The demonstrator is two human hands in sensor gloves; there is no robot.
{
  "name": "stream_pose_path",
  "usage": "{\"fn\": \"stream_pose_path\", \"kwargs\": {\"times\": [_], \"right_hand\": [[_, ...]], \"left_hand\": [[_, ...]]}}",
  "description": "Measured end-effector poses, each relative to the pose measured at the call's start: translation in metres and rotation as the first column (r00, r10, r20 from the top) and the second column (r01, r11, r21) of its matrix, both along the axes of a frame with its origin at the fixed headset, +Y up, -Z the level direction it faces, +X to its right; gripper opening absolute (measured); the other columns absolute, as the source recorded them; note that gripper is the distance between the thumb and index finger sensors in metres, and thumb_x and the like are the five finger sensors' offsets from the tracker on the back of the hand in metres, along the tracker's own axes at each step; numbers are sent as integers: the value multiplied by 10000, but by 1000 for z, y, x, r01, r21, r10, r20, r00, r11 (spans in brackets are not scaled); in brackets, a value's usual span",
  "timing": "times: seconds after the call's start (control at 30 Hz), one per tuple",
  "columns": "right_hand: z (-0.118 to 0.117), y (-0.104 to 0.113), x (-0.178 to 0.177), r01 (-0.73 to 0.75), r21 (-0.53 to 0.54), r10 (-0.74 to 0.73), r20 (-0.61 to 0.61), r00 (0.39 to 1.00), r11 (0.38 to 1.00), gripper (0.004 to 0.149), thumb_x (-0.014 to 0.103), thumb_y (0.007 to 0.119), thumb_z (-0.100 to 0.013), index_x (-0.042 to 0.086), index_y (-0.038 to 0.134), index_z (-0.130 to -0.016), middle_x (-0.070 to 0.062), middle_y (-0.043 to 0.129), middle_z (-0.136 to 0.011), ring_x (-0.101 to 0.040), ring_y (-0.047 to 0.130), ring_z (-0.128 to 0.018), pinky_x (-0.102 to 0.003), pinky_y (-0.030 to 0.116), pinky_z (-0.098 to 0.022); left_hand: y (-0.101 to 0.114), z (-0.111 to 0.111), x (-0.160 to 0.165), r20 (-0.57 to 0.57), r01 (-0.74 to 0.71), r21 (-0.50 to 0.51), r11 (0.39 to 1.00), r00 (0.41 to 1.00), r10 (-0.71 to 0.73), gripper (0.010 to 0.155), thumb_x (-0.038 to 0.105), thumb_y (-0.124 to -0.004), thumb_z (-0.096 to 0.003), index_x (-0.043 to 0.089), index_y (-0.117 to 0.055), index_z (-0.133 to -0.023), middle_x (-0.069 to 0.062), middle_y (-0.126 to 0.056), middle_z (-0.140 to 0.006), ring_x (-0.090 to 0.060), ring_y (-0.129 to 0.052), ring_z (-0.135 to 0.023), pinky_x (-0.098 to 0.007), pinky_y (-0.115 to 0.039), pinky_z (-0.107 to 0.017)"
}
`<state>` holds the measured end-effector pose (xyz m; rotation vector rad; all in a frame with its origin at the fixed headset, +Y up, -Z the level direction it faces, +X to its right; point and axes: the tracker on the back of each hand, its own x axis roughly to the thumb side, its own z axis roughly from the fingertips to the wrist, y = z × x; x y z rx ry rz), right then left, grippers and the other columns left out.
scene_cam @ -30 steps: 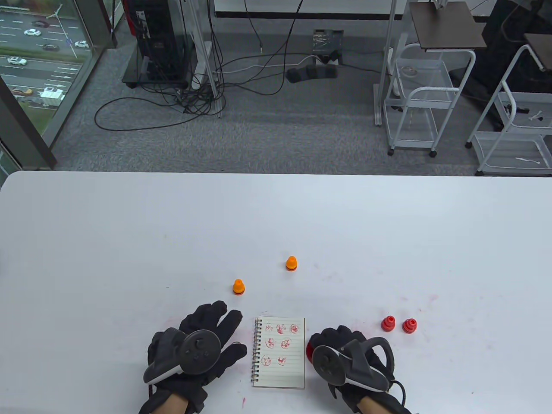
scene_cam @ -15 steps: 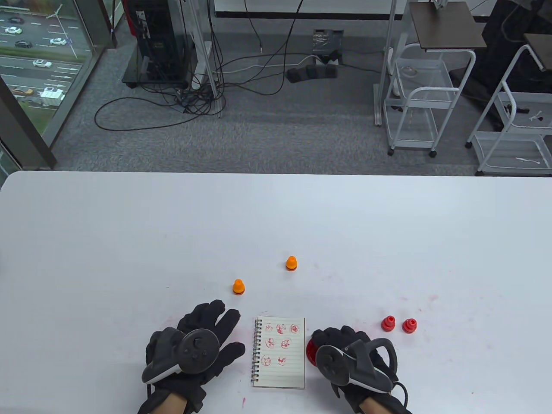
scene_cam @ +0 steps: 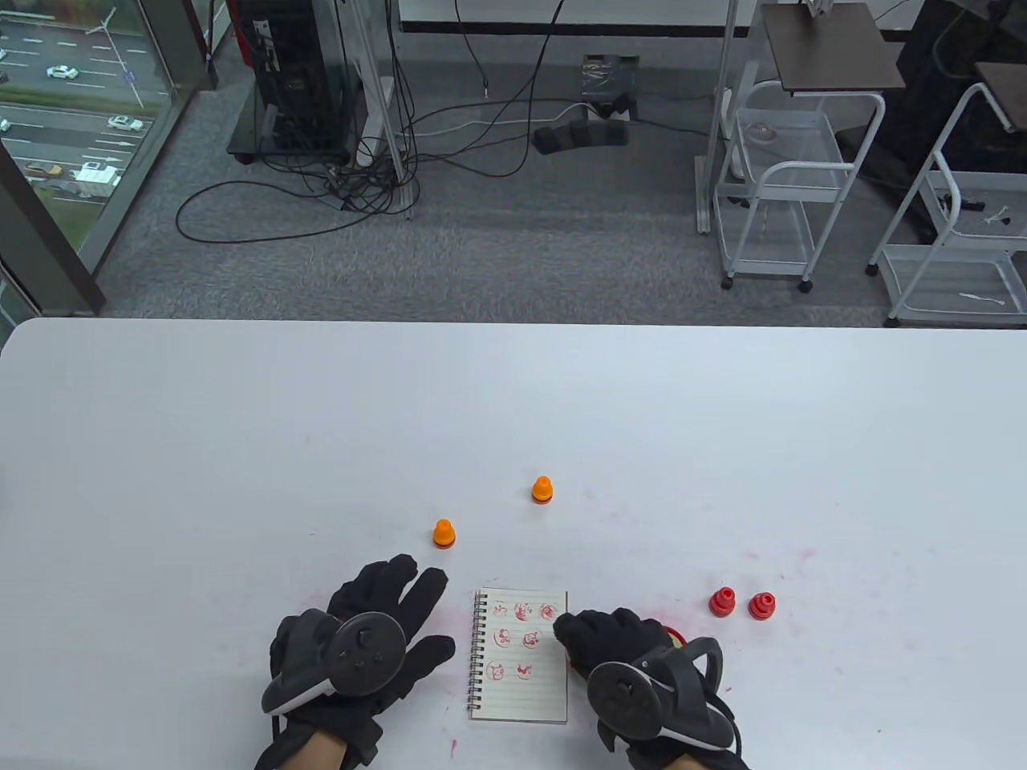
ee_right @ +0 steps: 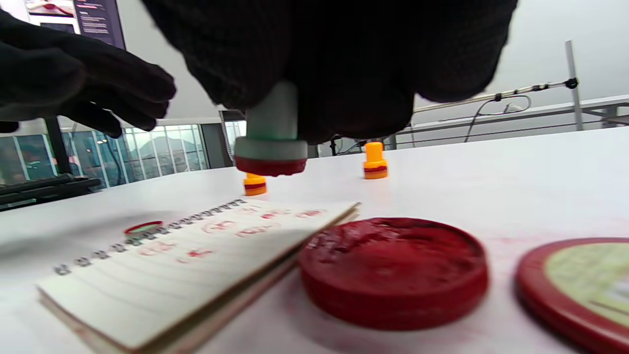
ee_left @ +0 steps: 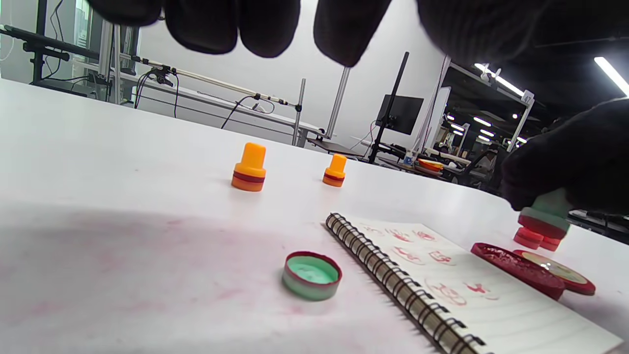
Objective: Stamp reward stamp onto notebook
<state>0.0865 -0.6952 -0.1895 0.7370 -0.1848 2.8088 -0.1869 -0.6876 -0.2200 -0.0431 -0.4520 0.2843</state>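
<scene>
Mint-green reward stamp [ee_right: 271,135], red inked face down, held upright off the desk in the right hand [scene_cam: 622,650], fingers curled round its grip. Sits over the gap betw. ink pad and page, near the desk's front edge; judged: freshly inked, en route to paper.

Notebook [scene_cam: 523,654]: spiral-bound, lined, flat, open, spine to the left; close to front edge, roughly mid-desk. Seven red prints in upper rows; lower lines blank, so likely the next target.

Ink pad [ee_right: 393,270]: round, red, uncovered, touching or just beside the notebook's right edge. Kept close for a short dip-to-page path. Its lid [ee_right: 580,285] lies just right of it, inside up.

Stamp cap [ee_left: 311,275]: green w/ red rim, open side up, just left of the spine. Parked out of the way.

Left hand [scene_cam: 365,634]: fingers straight, spread, holding nothing, beside the spine; contact w/ desk not clear. Prob. ready to steady the book.

Spares: 2 orange stamps [scene_cam: 443,533] [scene_cam: 542,489] upright beyond the notebook, toward desk centre; 2 red stamps [scene_cam: 722,601] [scene_cam: 762,606] side by side, right of the pad. All clear of the working path.

Desk [scene_cam: 241,417]: white, pink ink smudges near the front.
</scene>
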Motion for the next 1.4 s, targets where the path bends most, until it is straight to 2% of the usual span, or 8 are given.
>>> {"fn": "stream_pose_path", "kwargs": {"times": [0.27,0.47,0.67,0.8,0.93,1.07,1.4], "right_hand": [[6,3,-41,-67,-39,60,-167,984,997,432,275,834,-440,238,824,-871,-58,940,-849,-286,959,-660,-469,845,-511],[4,-6,-65,-108,-56,93,-214,972,993,432,276,835,-439,239,825,-869,-60,944,-845,-285,964,-650,-465,846,-507],[6,-16,-78,-143,-71,122,-245,962,987,431,279,838,-437,240,828,-866,-57,944,-843,-283,965,-648,-462,847,-505],[9,-26,-85,-214,-47,195,-261,946,976,428,273,831,-425,242,815,-852,-66,926,-832,-269,959,-632,-450,845,-505],[8,-25,-91,-240,-14,229,-244,942,971,432,255,841,-364,246,850,-796,-61,960,-772,-242,987,-577,-425,876,-481],[3,-22,-96,-257,-62,237,-230,944,964,428,257,857,-333,257,881,-761,-48,987,-736,-224,1009,-547,-407,898,-462],[-9,-14,-114,-412,-151,369,-249,896,899,424,262,873,-315,267,897,-738,-43,1004,-712,-214,1031,-519,-395,919,-446]], "left_hand": [[4,3,-4,-2,-30,10,999,1000,30,804,617,-661,-474,210,-574,-1162,-231,-489,-1192,-510,-589,-1039,-666,-576,-721],[7,6,-8,-12,-55,20,998,998,56,804,616,-662,-474,207,-576,-1162,-227,-490,-1193,-511,-593,-1037,-667,-576,-720],[11,6,-13,-25,-85,31,996,996,86,799,616,-661,-475,203,-593,-1155,-218,-496,-1193,-512,-592,-1038,-668,-576,-720],[11,6,-12,-18,-74,29,997,997,74,798,616,-660,-476,199,-600,-1153,-223,-496,-1192,-511,-592,-1038,-667,-577,-720],[10,7,-12,-20,-74,25,997,997,74,795,615,-660,-475,197,-607,-1150,-225,-499,-1191,-509,-595,-1038,-667,-579,-719],[11,7,-12,-24,-76,12,997,997,76,794,614,-660,-475,195,-611,-1148,-218,-503,-1190,-507,-600,-1035,-665,-581,-719],[11,7,-12,-25,-85,5,996,996,85,790,612,-661,-475,195,-619,-1144,-230,-507,-1187,-507,-605,-1034,-664,-585,-717]]}}
